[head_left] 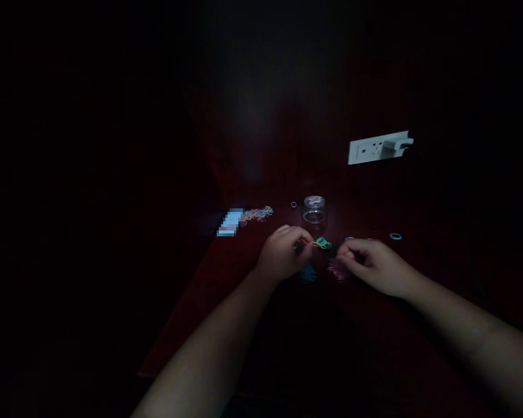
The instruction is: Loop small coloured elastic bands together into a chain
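My left hand (285,253) is closed in a pinch, with a yellowish elastic hair tie (315,244) at its fingertips. Green hair ties (324,243) sit right beside those fingertips, partly overlapping the yellow one. Below lies a pile of blue hair ties (307,273), dim and partly in shadow. My right hand (372,266) has thumb and fingers pressed together over a pile of pink hair ties (339,269). Whether it grips one is too dark to make out. A little bluish loop shows just behind its fingers.
On the dark red table (200,302) stand a clear lidded jar (314,210), a glowing phone (230,222) and a heap of mixed hair ties (259,215). Single loops lie apart: a pale ring (293,205) and a light-blue ring (395,236). A wall socket (378,147) holds a plug.
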Available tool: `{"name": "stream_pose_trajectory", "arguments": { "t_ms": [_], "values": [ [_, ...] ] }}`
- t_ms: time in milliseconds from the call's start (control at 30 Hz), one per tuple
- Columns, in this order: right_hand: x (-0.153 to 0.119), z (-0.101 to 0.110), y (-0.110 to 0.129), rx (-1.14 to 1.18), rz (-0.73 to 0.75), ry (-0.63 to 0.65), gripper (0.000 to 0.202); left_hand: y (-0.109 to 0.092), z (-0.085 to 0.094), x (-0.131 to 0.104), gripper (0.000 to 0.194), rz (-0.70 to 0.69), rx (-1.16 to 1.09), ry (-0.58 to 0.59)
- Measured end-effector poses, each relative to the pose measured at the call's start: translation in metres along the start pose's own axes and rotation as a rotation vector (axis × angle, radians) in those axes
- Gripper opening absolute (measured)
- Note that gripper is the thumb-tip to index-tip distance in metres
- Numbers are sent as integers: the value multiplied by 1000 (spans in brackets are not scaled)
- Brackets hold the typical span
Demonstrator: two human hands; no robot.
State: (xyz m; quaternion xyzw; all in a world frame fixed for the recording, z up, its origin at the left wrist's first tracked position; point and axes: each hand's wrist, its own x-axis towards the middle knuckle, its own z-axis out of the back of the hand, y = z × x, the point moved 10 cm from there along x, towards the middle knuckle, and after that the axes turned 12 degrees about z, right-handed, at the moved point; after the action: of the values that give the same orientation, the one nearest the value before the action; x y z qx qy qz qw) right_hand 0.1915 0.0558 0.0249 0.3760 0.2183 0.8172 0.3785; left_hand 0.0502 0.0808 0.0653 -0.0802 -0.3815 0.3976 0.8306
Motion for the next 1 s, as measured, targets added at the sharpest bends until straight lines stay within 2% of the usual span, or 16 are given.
{"name": "stream_pose_trajectory", "arguments": {
  "t_ms": [67,133,200,267,533,833,1000],
  "values": [
    [-1,3,-2,9,-27,-21,27,29,13,7,3,105,92,-85],
    [0,6,-1,-38,-15,-39,28,55,19,12,3,188,160,-95],
    [0,8,1,-89,9,-39,29,73,18,14,4,235,208,-70],
    [0,8,0,-96,13,-30,29,82,14,15,5,251,236,-43],
    [0,7,-1,-145,39,-15,32,85,-9,15,6,293,217,75],
    [0,5,1,-78,43,-2,30,75,-1,16,5,232,180,-1],
    [0,7,0,-112,38,-12,30,75,-4,16,7,223,152,17]
  ]
}}
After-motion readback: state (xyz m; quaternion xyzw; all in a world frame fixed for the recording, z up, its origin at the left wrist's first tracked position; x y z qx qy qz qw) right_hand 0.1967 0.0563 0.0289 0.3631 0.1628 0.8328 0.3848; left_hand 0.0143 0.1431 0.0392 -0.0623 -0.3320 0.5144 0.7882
